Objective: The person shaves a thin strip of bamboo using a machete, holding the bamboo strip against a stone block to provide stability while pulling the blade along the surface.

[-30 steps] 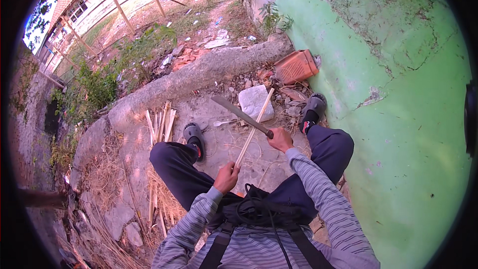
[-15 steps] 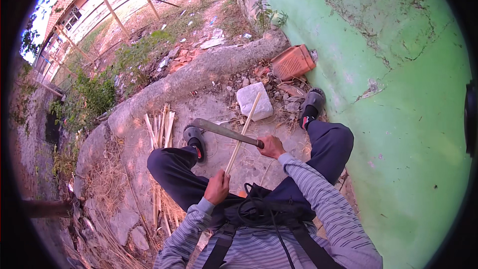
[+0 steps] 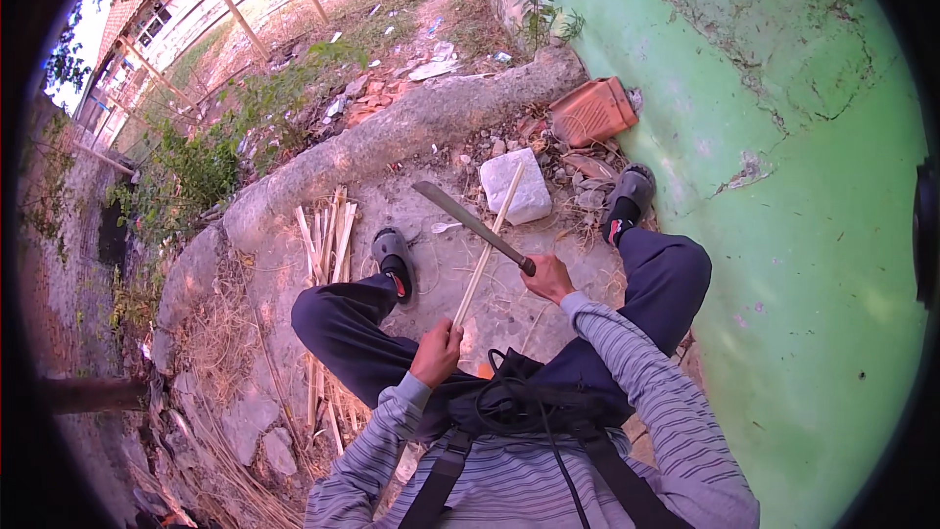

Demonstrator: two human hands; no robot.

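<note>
My left hand (image 3: 437,353) is closed round the lower end of a thin pale strip of split wood or bamboo (image 3: 480,269), which slants up and away to the right. Its far end reaches over a whitish block (image 3: 516,186) on the ground. In my right hand (image 3: 550,278) is the dark handle of a machete (image 3: 470,220). The long grey blade points up and to the left, crossing the strip near its middle. Whether the blade touches the strip or only passes above it, I cannot tell.
A bundle of pale strips (image 3: 328,235) lies left of my left foot. An orange hollow brick (image 3: 593,112) leans by the green wall (image 3: 783,284) on the right. A low concrete ridge (image 3: 392,137) curves across beyond my feet. Dry shavings (image 3: 211,343) litter the left ground.
The machete's blade has tilted more steeply, its tip shifting right and toward the far side. Both hands keep their grips. The whole view has shifted slightly.
</note>
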